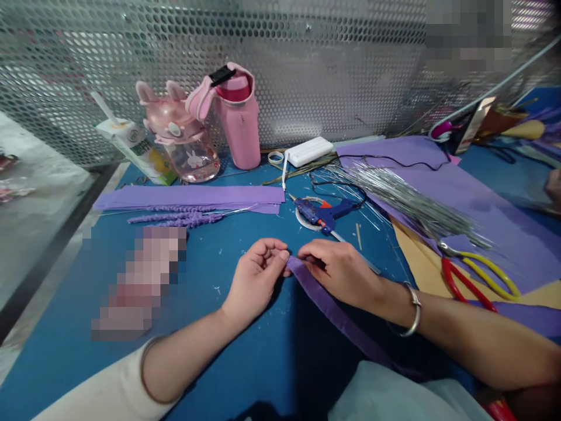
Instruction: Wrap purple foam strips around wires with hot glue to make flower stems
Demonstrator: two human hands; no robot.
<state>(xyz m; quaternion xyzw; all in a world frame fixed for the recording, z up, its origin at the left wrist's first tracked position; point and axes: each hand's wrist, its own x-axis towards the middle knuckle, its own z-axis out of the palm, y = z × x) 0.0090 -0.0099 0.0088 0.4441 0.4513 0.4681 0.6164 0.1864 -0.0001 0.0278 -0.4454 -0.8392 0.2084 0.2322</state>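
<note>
A long purple strip (337,316) of crepe-like paper runs from my lap up to the middle of the blue table (210,362). My left hand (256,278) pinches its upper end with curled fingers. My right hand (339,269), with a silver bangle on the wrist, is closed over the strip just beside it, fingertips nearly touching the left hand. A blue glue gun (322,213) lies just beyond my hands. Finished purple stems (184,219) lie to the far left.
Purple paper sheets (193,196) lie at the back left, and a bundle of thin wires (407,202) at the right. Red-and-yellow scissors (475,275) rest on tan paper. A pink bottle (239,120), a bunny cup (184,137) and a drink carton (135,149) stand by the perforated wall.
</note>
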